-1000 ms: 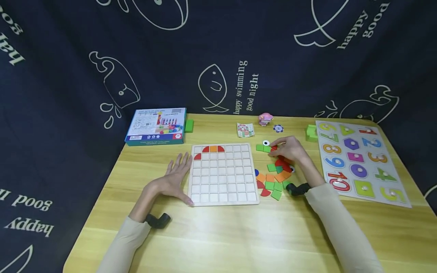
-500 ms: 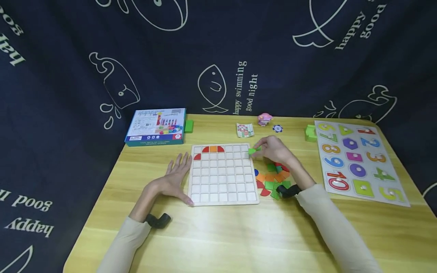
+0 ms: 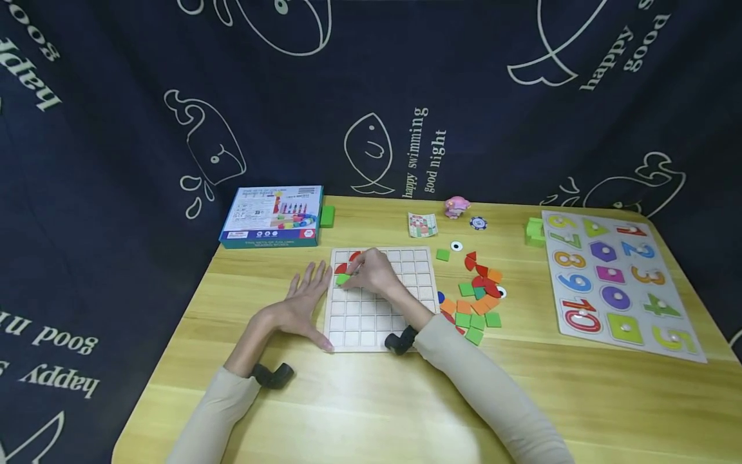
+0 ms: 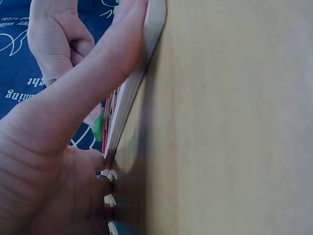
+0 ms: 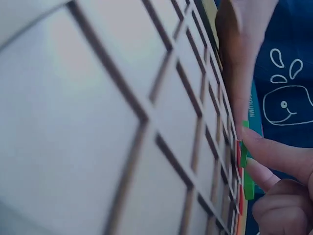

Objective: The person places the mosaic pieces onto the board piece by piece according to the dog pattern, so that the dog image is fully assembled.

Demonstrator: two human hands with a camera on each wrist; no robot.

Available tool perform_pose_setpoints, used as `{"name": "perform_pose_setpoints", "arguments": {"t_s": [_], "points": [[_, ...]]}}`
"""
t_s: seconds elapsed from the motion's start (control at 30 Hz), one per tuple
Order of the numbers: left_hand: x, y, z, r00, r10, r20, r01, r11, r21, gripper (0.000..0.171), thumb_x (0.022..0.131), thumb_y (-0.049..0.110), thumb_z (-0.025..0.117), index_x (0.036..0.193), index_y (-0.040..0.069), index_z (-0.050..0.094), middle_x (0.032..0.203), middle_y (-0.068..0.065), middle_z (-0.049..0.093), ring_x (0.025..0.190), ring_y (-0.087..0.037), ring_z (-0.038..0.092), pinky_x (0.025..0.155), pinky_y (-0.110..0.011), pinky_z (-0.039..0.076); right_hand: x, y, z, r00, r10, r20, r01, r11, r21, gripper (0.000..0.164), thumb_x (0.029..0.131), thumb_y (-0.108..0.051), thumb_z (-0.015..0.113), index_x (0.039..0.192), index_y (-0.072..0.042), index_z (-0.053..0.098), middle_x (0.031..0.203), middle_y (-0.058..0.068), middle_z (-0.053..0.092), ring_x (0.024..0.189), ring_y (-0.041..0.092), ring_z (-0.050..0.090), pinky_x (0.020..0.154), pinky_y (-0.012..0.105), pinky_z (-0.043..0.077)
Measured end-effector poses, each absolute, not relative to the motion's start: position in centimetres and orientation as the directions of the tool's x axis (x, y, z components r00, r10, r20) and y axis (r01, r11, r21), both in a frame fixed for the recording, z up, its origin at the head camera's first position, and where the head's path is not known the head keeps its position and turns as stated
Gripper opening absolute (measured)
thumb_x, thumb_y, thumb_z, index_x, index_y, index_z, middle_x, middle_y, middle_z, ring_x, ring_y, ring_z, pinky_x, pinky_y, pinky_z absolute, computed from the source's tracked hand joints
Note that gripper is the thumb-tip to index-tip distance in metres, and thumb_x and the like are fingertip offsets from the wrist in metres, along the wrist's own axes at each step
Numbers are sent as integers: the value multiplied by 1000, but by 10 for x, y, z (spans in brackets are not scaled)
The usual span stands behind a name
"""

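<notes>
My right hand (image 3: 373, 274) pinches a green square tile (image 3: 342, 280) over the upper left of the white grid board (image 3: 368, 324). In the right wrist view, thumb and fingertip hold the green tile (image 5: 244, 145) at the board's far side. Red quarter-round tiles (image 3: 341, 268) lie in the board's upper left cells, partly covered by that hand. The orange tile is hidden in the head view. My left hand (image 3: 295, 309) lies spread along the board's left edge, its thumb at the lower left corner. In the left wrist view, the thumb (image 4: 83, 88) touches the board edge (image 4: 129, 95).
Loose green, orange and red tiles (image 3: 477, 321) lie right of the board, with a lone green tile (image 3: 443, 255) above. Behind are a pattern card (image 3: 422, 225), pink toy (image 3: 456, 206), poker chip (image 3: 478, 223) and boxed toy (image 3: 271, 216). A number puzzle (image 3: 623, 283) lies far right.
The right hand has picked a green tile from the pile on the right and carried it left across the board to its upper left. The left hand has stayed at the board's edge.
</notes>
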State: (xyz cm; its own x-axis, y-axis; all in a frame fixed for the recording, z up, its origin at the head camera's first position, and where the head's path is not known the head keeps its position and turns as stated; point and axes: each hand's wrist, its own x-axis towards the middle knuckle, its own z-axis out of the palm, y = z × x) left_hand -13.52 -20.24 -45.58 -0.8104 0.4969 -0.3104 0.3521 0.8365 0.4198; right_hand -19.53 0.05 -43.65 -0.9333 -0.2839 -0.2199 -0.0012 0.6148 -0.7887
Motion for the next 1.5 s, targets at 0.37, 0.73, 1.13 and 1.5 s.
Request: {"name": "perform_pose_setpoints", "arguments": {"t_s": [0.37, 0.73, 1.13, 1.5], "points": [[-136, -200, -456, -809, 505, -301, 364, 832, 418, 154, 50, 72, 81, 154, 9, -14, 160, -15, -23, 147, -38, -23, 118, -63, -9, -197, 4, -443, -938, -284, -198, -2, 577, -816, 21, 64, -13, 89, 82, -12, 78, 91, 2, 72, 72, 14, 54, 59, 22, 41], [-138, -194, -456, -797, 515, -315, 368, 828, 422, 154, 51, 72, 81, 153, 10, -15, 160, -14, -23, 147, -37, -24, 118, -62, -10, -200, 6, -446, -936, -304, -178, -40, 594, -803, 21, 65, -14, 89, 84, -13, 80, 94, 2, 74, 74, 12, 57, 61, 20, 42], [-135, -202, -458, -815, 502, -289, 349, 824, 445, 157, 48, 69, 84, 153, 6, -14, 160, -16, -23, 147, -39, -23, 117, -63, -10, -195, 77, -415, -880, -447, -160, -149, 579, -802, 32, 77, -14, 81, 109, -13, 75, 61, -2, 49, 52, 13, 32, 48, 22, 26], [-137, -199, -457, -814, 497, -302, 346, 831, 436, 157, 48, 70, 84, 154, 8, -14, 160, -16, -22, 148, -38, -22, 118, -62, -9, -205, 235, -426, -964, -47, -262, 145, 734, -664, 37, 81, -24, 77, 114, -10, 71, 55, -4, 39, 50, 15, 37, 45, 25, 27]]}}
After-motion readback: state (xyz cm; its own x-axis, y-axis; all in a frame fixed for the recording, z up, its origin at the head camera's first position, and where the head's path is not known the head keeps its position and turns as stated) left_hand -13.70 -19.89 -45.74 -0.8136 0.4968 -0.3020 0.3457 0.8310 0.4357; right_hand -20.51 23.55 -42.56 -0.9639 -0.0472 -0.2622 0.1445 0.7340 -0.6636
